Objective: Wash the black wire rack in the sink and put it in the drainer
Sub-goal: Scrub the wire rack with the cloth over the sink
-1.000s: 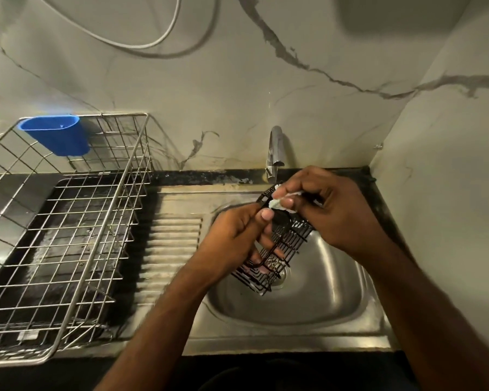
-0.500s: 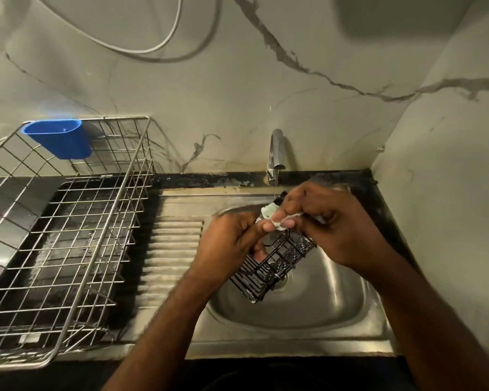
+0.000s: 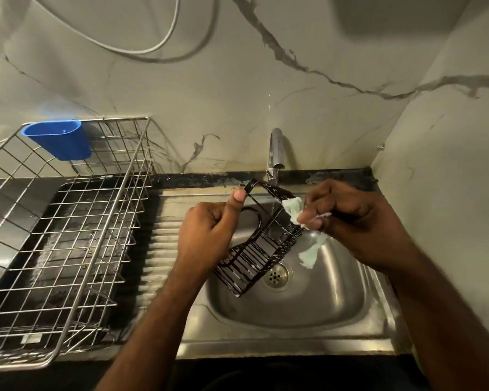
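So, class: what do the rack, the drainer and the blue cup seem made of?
Black wire rack: thin metal wire, apparently glossy black coated. Drainer: bare silvery metal wire, likely steel or chrome-plated, catching light. Blue cup: probably plastic, with an even colour and smooth moulded walls.

Rack (image 3: 261, 251) black w/ white suds. Cloth (image 3: 294, 211) pale green. Cup (image 3: 58, 139) blue. Wall (image 3: 294, 94) white w/ grey veins.

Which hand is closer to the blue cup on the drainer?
The left hand. It holds the black wire rack over the sink, to the right of the blue cup. The right hand, gripping the cloth, is farther right.
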`<state>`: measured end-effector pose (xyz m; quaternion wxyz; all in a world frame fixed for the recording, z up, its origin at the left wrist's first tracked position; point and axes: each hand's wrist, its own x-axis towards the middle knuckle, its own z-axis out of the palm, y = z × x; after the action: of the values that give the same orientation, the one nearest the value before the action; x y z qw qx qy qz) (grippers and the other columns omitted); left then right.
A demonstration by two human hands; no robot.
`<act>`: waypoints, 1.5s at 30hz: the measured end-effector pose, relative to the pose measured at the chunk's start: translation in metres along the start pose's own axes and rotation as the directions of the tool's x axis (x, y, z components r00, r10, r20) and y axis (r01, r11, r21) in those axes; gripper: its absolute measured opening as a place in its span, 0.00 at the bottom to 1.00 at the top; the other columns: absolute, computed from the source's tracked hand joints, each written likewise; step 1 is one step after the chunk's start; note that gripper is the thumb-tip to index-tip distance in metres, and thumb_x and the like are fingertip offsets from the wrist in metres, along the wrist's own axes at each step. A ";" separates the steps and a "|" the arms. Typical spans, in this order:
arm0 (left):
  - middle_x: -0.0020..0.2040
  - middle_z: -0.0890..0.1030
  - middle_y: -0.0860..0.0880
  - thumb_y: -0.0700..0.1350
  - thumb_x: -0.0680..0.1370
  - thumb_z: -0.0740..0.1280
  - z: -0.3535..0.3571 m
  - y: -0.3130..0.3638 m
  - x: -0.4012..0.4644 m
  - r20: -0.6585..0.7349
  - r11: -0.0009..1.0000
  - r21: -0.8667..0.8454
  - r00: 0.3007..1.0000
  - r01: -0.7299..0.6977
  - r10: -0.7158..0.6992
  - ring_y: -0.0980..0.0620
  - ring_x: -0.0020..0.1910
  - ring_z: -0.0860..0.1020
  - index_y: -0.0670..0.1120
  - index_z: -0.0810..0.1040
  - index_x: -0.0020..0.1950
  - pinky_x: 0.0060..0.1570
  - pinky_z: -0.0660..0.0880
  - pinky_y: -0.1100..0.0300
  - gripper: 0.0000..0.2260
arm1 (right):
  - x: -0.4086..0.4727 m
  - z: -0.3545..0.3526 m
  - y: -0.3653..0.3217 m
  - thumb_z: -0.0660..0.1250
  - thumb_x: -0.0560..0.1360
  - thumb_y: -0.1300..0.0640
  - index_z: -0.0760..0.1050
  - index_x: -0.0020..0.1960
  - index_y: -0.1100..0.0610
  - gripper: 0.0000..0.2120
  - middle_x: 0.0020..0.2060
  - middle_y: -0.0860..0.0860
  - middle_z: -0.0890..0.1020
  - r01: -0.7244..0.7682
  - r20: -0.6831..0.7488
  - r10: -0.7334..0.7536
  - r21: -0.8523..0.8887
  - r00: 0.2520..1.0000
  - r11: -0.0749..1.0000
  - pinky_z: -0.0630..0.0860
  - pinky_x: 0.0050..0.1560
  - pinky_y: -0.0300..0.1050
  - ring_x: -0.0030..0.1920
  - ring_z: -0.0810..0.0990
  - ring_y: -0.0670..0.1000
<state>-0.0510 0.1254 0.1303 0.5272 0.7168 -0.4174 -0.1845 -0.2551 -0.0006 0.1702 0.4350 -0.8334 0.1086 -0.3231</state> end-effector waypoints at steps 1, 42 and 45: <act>0.19 0.65 0.43 0.76 0.75 0.56 -0.001 -0.001 0.001 -0.018 0.999 0.054 1.000 -0.009 0.010 0.42 0.18 0.67 0.41 0.64 0.24 0.22 0.65 0.51 0.39 | 0.001 -0.001 -0.001 0.73 0.71 0.66 0.84 0.47 0.58 0.06 0.44 0.52 0.81 -0.004 0.030 0.003 0.003 1.000 1.000 0.75 0.49 0.36 0.47 0.81 0.49; 0.21 0.58 0.56 0.59 0.81 0.60 0.000 -0.004 -0.017 -0.054 0.868 -0.496 0.996 0.031 -0.066 0.57 0.20 0.54 0.53 0.60 0.23 0.23 0.51 0.68 0.28 | 0.000 0.028 -0.016 0.72 0.74 0.66 0.82 0.53 0.55 0.10 0.47 0.50 0.80 0.115 -0.121 -0.148 -0.244 0.982 0.963 0.77 0.47 0.38 0.49 0.80 0.48; 0.20 0.58 0.56 0.57 0.82 0.58 0.006 0.000 -0.017 -0.052 0.831 -0.553 0.993 0.058 -0.104 0.58 0.19 0.55 0.52 0.60 0.21 0.22 0.52 0.67 0.29 | 0.002 0.030 0.000 0.70 0.75 0.67 0.80 0.53 0.58 0.09 0.49 0.48 0.80 0.033 -0.219 -0.101 -0.296 0.970 0.955 0.74 0.47 0.31 0.50 0.79 0.42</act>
<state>-0.0647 0.1354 0.1251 0.7188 0.5589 -0.2945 -0.2903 -0.2344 0.0180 0.1590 0.2810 -0.8480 0.1764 -0.4132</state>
